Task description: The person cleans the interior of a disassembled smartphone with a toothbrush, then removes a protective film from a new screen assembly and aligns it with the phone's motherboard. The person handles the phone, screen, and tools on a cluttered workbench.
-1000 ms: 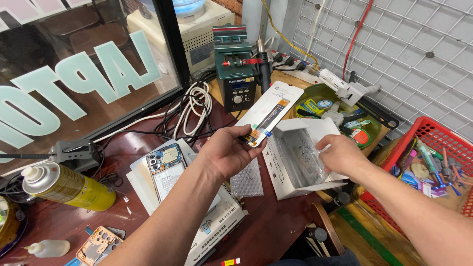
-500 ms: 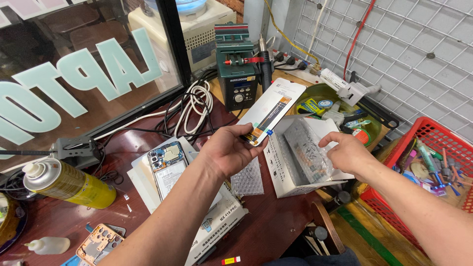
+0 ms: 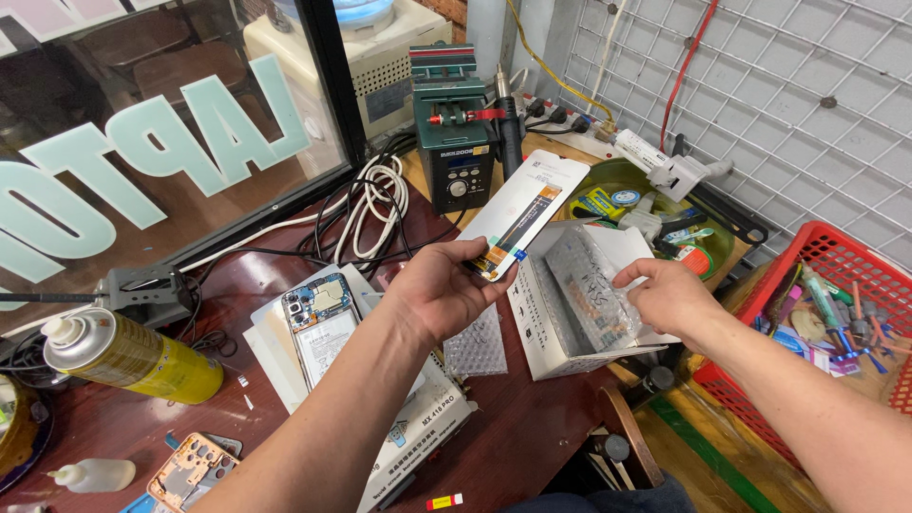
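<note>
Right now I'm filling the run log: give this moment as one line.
left hand: holds white screen panel | right hand: pinches bubble-wrap pouch over open white box | opened phone on desk

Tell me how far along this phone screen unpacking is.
Done: the replacement screen panel is out of the white box and held up in the left hand. In hand: the right hand is at the bubble wrap lying in the open box. Left: the opened phone lies on the desk, its insides exposed, with no screen fitted.
</note>
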